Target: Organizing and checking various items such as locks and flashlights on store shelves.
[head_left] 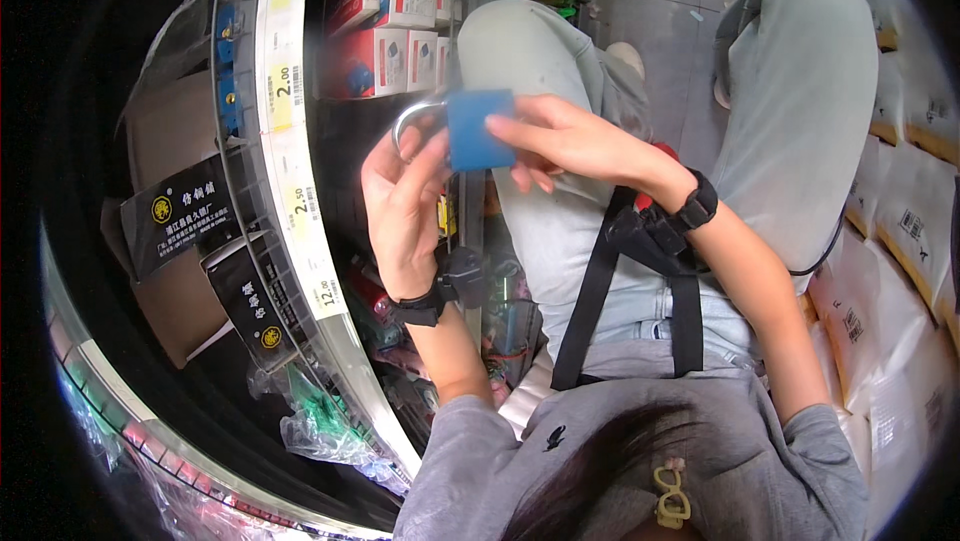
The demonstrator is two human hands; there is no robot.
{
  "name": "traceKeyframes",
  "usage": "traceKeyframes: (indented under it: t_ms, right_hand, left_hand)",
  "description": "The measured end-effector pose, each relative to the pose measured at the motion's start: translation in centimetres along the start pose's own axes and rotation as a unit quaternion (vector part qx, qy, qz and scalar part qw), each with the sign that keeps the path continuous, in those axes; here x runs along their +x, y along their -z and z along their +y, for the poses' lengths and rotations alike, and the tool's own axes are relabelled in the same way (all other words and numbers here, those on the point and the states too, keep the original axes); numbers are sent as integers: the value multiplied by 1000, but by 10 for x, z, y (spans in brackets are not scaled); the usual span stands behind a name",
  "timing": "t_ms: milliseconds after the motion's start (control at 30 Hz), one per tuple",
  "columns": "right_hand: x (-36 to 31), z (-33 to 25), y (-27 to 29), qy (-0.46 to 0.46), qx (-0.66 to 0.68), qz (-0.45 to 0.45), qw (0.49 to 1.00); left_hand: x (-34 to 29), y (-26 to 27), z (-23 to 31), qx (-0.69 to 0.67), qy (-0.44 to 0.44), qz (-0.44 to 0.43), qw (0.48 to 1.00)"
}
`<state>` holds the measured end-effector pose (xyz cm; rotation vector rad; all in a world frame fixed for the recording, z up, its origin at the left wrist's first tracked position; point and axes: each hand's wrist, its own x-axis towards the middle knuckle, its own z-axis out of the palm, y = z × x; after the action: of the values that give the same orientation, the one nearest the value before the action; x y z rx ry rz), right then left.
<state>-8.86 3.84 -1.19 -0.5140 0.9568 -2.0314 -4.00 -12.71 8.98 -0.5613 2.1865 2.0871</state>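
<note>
A blue padlock (476,128) with a silver shackle is held up in front of me, between both hands. My left hand (403,203) grips it from the left, fingers around the shackle and the lock's left edge. My right hand (565,144) pinches the lock's right side from the other side. Each wrist wears a black strap with a small black device. My knees in light trousers rise behind the hands.
A curved shop shelf edge (290,141) with yellow price labels runs down the left. Red and white boxes (385,21) stand on the shelf at the top. Black packets (185,211) and clear plastic bags (320,426) lie lower left. White sacks (900,271) are stacked at the right.
</note>
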Motion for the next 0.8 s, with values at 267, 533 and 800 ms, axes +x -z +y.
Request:
traceKeyframes:
  t_ms: [267, 533, 800]
  right_hand:
    - [-14, -17, -4, 18, 37, -29, 999]
    - [-55, -40, -5, -78, -29, 37, 996]
    - [-56, -33, 26, -55, -216, 129, 966]
  left_hand:
    - [-11, -19, -22, -126, -150, -90, 976]
    - [24, -83, -57, -321, -157, -241, 902]
    - [57, -94, -81, -432, -93, -288, 850]
